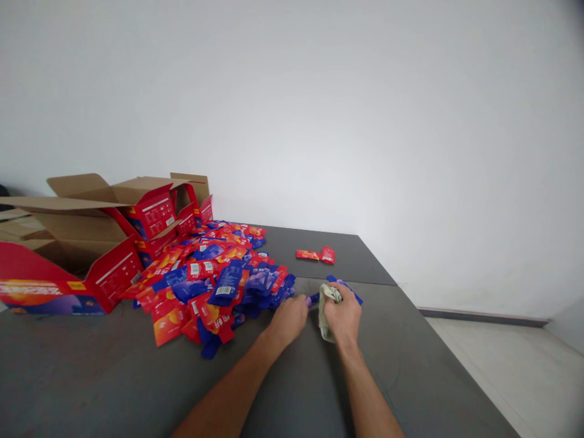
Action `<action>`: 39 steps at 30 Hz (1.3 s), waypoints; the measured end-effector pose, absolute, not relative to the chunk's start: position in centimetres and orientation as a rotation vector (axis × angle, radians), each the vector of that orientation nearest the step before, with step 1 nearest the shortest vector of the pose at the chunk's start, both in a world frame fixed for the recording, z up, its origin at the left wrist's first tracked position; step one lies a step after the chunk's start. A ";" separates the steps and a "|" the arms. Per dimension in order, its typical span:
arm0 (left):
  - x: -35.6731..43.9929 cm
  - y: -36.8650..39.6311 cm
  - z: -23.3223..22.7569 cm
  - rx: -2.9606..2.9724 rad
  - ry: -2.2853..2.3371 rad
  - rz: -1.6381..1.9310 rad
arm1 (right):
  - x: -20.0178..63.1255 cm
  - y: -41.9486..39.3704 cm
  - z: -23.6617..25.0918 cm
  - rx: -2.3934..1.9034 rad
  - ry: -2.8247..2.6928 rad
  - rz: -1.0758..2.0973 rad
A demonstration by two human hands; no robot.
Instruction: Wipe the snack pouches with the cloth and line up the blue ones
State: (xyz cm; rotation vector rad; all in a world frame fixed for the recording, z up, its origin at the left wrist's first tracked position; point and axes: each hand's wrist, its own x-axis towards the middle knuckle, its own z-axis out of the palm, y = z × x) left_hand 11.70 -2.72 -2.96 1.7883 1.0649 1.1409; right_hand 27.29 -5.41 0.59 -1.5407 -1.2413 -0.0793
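Note:
My right hand (344, 313) is closed around a crumpled pale cloth (324, 325) just above the dark table. A blue packet (356, 292) shows just beyond that hand's knuckles; whether the fingers touch it I cannot tell. To the left, my left hand (291, 317) has its fingers curled in, pinching a small blue and purple packet (313, 298) that sticks out toward the cloth. A large heap of red and blue packets (214, 274) spreads over the table just left of my left hand.
Open red cardboard boxes (116, 267) with raised brown flaps stand along the left. Two red packets (314, 255) lie farther back on the dark grey table (383, 353). A white wall (365, 152) rises behind; the table's right edge drops to a pale floor (493, 340).

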 end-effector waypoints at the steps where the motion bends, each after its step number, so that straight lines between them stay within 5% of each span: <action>1: 11.5 -2.4 -3.0 1.647 1.028 1.183 | 27.3 -5.4 0.7 -1.531 -1.236 -0.084; 9: 10.9 -2.4 -0.6 0.886 0.614 1.105 | 24.5 -6.3 1.3 -1.299 -1.552 0.073; 25: 9.7 -2.7 0.3 1.120 0.522 1.125 | 24.1 -6.3 1.1 -1.309 -1.385 -0.078; 39: 8.9 -2.4 1.2 0.852 0.536 1.272 | 21.7 -7.4 1.5 -1.182 -1.611 0.220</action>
